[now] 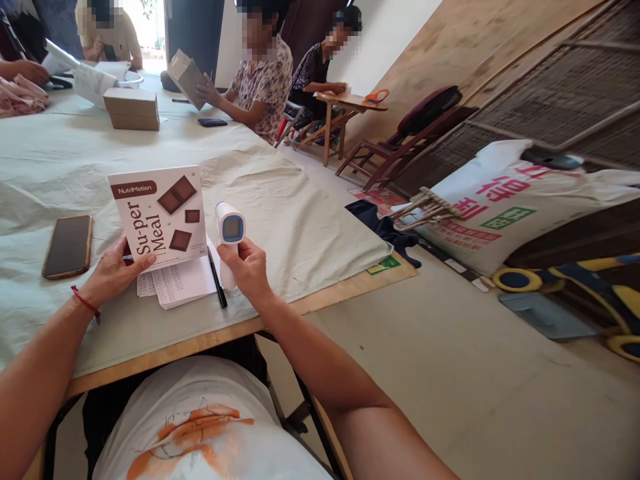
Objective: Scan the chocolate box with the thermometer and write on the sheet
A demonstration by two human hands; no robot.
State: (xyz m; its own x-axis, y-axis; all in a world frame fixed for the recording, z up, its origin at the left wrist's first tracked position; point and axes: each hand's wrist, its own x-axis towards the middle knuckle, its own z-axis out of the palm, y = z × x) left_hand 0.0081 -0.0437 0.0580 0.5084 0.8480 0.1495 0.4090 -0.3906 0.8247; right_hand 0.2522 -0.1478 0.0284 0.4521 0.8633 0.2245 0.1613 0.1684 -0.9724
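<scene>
My left hand point(117, 270) grips the lower left corner of a white box point(173, 230) printed "NutriMotion Su-per Meal" with brown chocolate squares. The box is held upright and slightly tilted, its front towards me. In my right hand point(251, 270) is a white infrared thermometer point(231, 223), its fingers wrapped round the handle and the dark blue-rimmed screen facing me. Below the box lie sheets of paper point(187, 283) with handwriting, partly hidden by it. A black pen point(218, 280) rests across their right edge. Left of my left hand lies a smartphone point(69, 245) with a dark screen.
A pale cloth covers the table point(280, 213), whose wooden edge runs close to my body. Further back stand a cardboard box point(131, 110) and a dark phone point(213, 123). A person point(260, 80) there holds another box. Chairs point(405, 137) and a printed sack point(500, 200) stand at right.
</scene>
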